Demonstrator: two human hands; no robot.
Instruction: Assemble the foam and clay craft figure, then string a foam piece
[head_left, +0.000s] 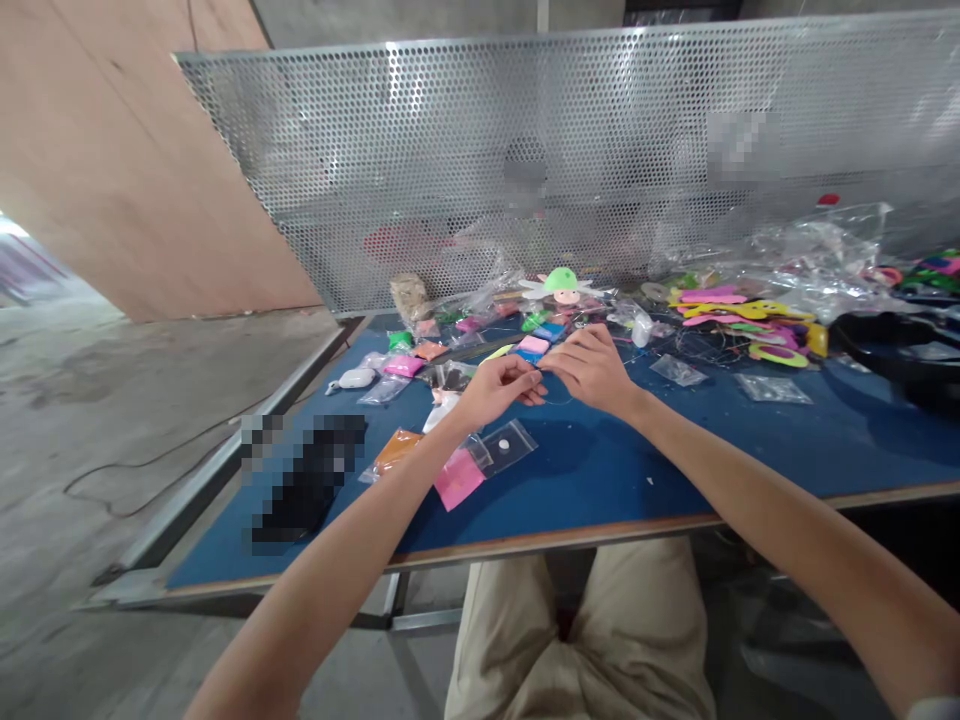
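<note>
Over the blue table, my left hand point(501, 390) and my right hand point(589, 370) meet with their fingertips close together. Both are closed in a pinch. A faint thin strand seems to run by the fingertips, but what they hold is too small to make out. Just beyond them lie small blue and pink packets point(534, 344). A figure with a green cap point(561, 280) stands behind the hands. Beneath my left forearm are a pink packet point(459, 480), an orange packet point(395, 452) and a clear zip bag point(510, 446) with a small white disc on it.
A perforated metal panel point(465, 150) rises along the table's back edge. Colourful foam cut-outs point(742, 320) and clear plastic bags point(810, 250) are piled at the right, near a black strap-like object point(892, 345). A blurred black item point(315, 480) and a white case point(356, 378) lie left.
</note>
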